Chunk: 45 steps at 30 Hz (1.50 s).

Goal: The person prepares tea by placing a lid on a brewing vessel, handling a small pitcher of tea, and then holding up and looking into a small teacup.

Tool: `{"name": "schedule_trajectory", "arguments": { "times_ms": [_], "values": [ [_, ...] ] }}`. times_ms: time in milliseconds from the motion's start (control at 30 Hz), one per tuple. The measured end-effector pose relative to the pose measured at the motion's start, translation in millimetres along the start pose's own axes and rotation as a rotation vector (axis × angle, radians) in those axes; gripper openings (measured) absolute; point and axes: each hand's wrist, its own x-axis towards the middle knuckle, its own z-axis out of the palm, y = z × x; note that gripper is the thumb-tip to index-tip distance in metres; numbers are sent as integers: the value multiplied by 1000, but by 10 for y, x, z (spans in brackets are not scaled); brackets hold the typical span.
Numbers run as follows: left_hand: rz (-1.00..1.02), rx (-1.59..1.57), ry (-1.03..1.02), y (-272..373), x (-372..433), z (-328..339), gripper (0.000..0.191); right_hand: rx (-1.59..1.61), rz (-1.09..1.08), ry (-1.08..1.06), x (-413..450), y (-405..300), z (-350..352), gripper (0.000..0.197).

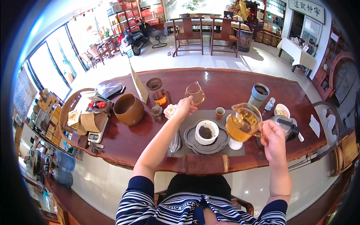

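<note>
My right hand (pixel 271 137) grips the handle of a glass pitcher (pixel 243 123) of amber tea, raised above the right side of the mat. My left hand (pixel 187 107) reaches to a second glass pitcher (pixel 195 94) with some tea in it; whether the fingers hold it or only touch it is unclear. Between my arms, a white gaiwan bowl (pixel 207 123) with dark wet leaves and no lid on it sits in a grey lobed tray (pixel 192 140). A small clay-coloured cup (pixel 220 112) stands behind the tray. A white flower (pixel 170 111) is beside my left wrist.
A large brown bowl (pixel 129 109), a tea infuser bottle (pixel 157 91) and a digital scale (pixel 97 136) stand left. A blue patterned canister (pixel 258 94), a white cup (pixel 282 110) and a metal kettle (pixel 284 123) are right. A folded brown towel (pixel 205 164) lies at the near edge.
</note>
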Motion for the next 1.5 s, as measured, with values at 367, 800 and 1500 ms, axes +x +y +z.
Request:
{"name": "schedule_trajectory", "arguments": {
  "times_ms": [367, 800, 1500],
  "values": [
    [-119, -99, 119, -180, 362, 163, 45, 53, 39, -14, -177, 98, -43, 18],
    [-155, -229, 183, -249, 429, 293, 38, 6, -69, 105, -339, 74, -225, 14],
    [-57, 222, -96, -190, 414, 268, 42, -47, -135, 152, -651, 273, -412, 18]
  ]
}}
